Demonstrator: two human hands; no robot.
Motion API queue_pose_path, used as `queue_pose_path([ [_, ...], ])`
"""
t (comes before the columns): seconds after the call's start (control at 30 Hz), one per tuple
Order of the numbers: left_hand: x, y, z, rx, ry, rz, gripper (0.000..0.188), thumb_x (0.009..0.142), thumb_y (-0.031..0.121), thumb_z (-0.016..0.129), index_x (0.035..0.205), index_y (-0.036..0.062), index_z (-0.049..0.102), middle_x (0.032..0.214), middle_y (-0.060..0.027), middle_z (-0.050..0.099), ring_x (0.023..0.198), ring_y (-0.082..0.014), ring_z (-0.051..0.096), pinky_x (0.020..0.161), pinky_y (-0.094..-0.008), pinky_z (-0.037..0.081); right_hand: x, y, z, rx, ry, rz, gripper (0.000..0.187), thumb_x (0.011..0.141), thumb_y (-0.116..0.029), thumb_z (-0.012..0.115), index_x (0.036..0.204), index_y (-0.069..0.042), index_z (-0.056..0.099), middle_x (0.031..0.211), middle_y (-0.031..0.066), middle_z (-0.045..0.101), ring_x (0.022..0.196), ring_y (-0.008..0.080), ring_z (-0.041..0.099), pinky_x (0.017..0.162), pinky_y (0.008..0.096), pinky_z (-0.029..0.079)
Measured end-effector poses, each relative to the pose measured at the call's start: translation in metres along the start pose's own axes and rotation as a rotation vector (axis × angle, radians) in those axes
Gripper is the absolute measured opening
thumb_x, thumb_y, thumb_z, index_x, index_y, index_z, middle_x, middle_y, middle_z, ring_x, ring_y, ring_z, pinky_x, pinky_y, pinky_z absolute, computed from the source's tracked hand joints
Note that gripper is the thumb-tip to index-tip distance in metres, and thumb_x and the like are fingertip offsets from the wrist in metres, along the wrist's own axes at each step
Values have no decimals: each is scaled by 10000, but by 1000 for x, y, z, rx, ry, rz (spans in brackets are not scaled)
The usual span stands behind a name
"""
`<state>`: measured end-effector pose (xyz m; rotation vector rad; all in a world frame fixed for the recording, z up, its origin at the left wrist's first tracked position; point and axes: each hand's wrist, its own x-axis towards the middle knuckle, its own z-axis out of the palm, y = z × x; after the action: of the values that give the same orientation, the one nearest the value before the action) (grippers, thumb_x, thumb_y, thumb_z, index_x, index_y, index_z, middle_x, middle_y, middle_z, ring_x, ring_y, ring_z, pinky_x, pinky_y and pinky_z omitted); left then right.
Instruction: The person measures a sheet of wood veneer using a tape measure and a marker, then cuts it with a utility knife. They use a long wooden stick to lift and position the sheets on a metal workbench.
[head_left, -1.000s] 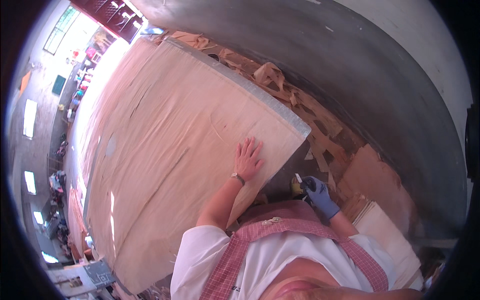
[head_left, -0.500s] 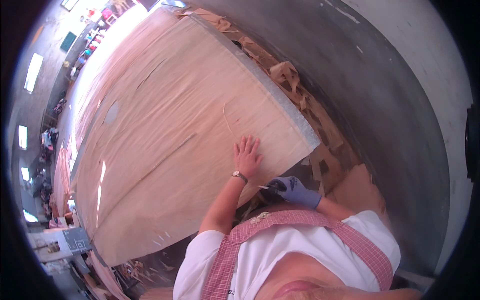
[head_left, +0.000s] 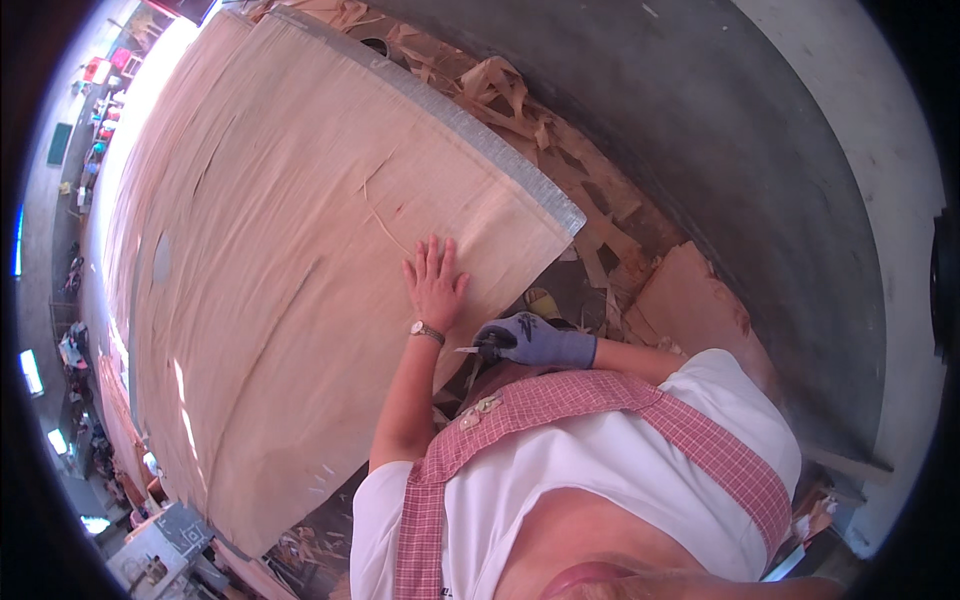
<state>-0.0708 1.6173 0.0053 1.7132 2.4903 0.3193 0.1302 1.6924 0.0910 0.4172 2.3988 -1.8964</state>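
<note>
A broad stack of pale wood veneer sheets (head_left: 290, 210) lies before me, its top sheet wrinkled and split in places. My left hand (head_left: 437, 290), bare with a watch at the wrist, rests flat on that sheet near its right-hand end, fingers spread. Close beside it, at the near edge of the stack, my right hand (head_left: 540, 340) wears a blue-grey glove with dark fingers. It is closed round a knife (head_left: 466, 350) whose short, light blade points left toward the sheet's edge. The knife's handle is mostly hidden in the glove.
Torn veneer scraps (head_left: 500, 90) litter the floor between the stack and a dark grey wall (head_left: 720, 150). A larger veneer piece (head_left: 690, 300) lies to my right. A pale grey strip (head_left: 480, 140) runs along the stack's right edge. Machinery (head_left: 165, 545) stands at lower left.
The view has shifted, so the stack now appears farther up and left. My left hand stays flat on nearly the same spot, and my right hand still grips the knife beside the edge.
</note>
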Motion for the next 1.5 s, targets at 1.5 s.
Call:
queue_pose_path([
  [1.5, -689, -340, -98, -265, 941, -1696, 482, 900, 216, 578, 1324, 10, 478, 1278, -207, 524, 1182, -386, 520, 989, -444, 438, 223, -142, 608, -682, -435, -795, 169, 840, -122, 621, 974, -41, 557, 944, 186, 602, 922, 359, 598, 766, 445, 488],
])
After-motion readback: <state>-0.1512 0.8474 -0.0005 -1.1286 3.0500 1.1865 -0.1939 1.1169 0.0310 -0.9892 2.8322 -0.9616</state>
